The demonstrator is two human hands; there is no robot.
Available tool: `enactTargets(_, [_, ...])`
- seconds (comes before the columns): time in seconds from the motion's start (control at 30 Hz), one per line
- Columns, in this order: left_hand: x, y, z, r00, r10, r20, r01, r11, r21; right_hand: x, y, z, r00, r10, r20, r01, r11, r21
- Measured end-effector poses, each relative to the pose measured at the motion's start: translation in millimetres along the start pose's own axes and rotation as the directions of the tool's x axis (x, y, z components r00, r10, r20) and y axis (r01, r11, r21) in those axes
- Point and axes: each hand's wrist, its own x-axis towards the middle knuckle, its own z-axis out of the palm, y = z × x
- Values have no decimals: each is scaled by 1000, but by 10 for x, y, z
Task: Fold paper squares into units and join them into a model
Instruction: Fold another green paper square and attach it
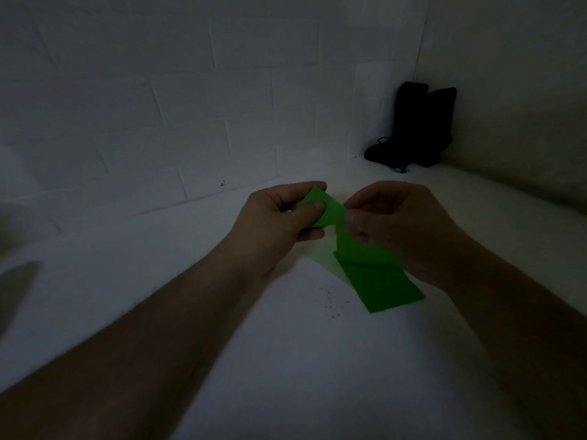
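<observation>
A folded green paper piece (328, 208) is held up between both hands above the white surface. My left hand (279, 223) pinches its left end, thumb on top and fingers behind. My right hand (397, 227) pinches its right end, and a second green flap (355, 249) hangs below those fingers. Whether that flap is part of the same piece is unclear. More green paper (387, 289) lies flat on the surface under my right wrist, partly hidden by it.
The scene is dim. A white work surface (301, 360) meets a white wall with taped paper sheets behind. A black object with a cable (416, 125) stands in the far right corner. A grey shape (16, 290) shows at the left edge.
</observation>
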Motion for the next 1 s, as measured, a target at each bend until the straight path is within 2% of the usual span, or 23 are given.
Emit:
enactTargets(0.2, [-4, -9, -27, 997, 69, -16, -68, 996, 61, 7, 15, -26, 999, 40, -5, -40, 995, 89])
enactTargets(0.33, [-13, -29, -42, 985, 174, -18, -163, 953, 256, -25, -2, -5, 994, 68, 82, -59, 993, -105])
enactTargets(0.4, [-15, -30, -49, 982, 191, -16, -178, 942, 284, -53, -26, 6, 989, 83, 121, -57, 978, -202])
enactTargets(0.47, [-18, -16, -38, 984, 174, -33, -162, 961, 225, -68, -50, 15, 985, 96, 140, -62, 972, -225])
enactTargets(0.53, [-14, 22, -21, 989, 129, -66, -122, 987, 100, -60, -61, 10, 987, 109, 121, -88, 982, -166])
enactTargets(0.67, [-5, 83, 6, 997, -36, -70, 22, 981, -193, -4, -42, -33, 987, 149, 61, -156, 976, 154])
enactTargets(0.73, [-30, 51, 50, 997, -73, -4, 71, 982, -177, 21, -8, -26, 989, 143, 42, -149, 962, 231])
enactTargets(0.83, [-68, 4, 120, 992, -93, 82, 105, 982, -154, 34, 34, -1, 991, 129, 38, -134, 969, 209])
enactTargets(1.0, [-57, -1, 114, 987, -130, 97, 147, 969, -198, 19, 32, -15, 991, 127, 48, -133, 978, 161])
